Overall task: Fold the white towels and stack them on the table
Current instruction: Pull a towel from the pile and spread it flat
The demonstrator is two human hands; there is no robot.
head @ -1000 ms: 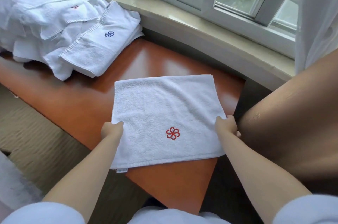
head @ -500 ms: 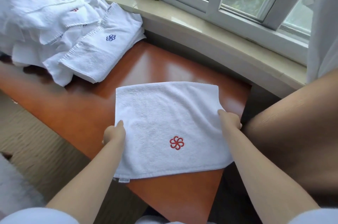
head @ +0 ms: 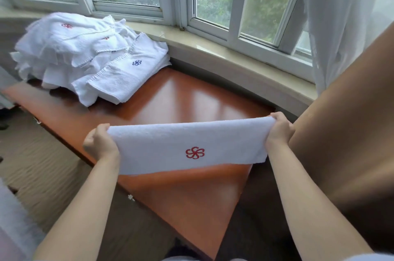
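A white towel [head: 170, 145] with a red flower emblem hangs stretched between my two hands above the near part of the reddish wooden table [head: 181, 98]. My left hand [head: 100, 143] grips its left end and my right hand [head: 279, 130] grips its right end. The towel is lifted off the table, its lower edge hanging free. A loose pile of white towels [head: 70, 51] lies at the table's far left, with a towel bearing a blue emblem [head: 128, 73] on its near side.
A stone window sill [head: 234, 56] and white window frames run along the far side. A white curtain [head: 341, 15] hangs at the right above a brown leather seat [head: 345, 143]. Carpet [head: 42, 164] lies left of the table.
The towel lay flat on the table with my hands at its side edges. Both hands have now gripped it and raised it off the table. The view has tilted upward.
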